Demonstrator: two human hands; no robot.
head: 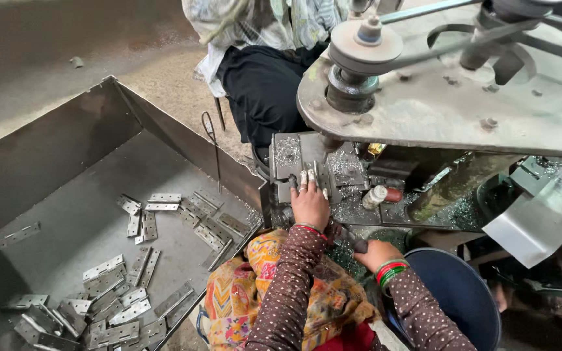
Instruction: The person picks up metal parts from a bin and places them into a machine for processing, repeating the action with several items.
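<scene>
The left hand (309, 205) presses its fingers (303, 178) flat on a small metal hinge plate (320, 184) lying on the machine bed (287, 153), long axis pointing away from the person. The right hand (375, 252) closes around a dark lever handle (351, 240). Loose hinges (108, 286) lie in the steel bin (66, 143) to the left.

The sleeves (287, 292) are brown with small white dots. Bangles (388, 270) show red and green. The lap cloth (245, 292) is yellow, orange and pink, floral. Hinges (108, 296) and metal tray (66, 149) are dull grey; the bucket (463, 292) dark blue.
</scene>
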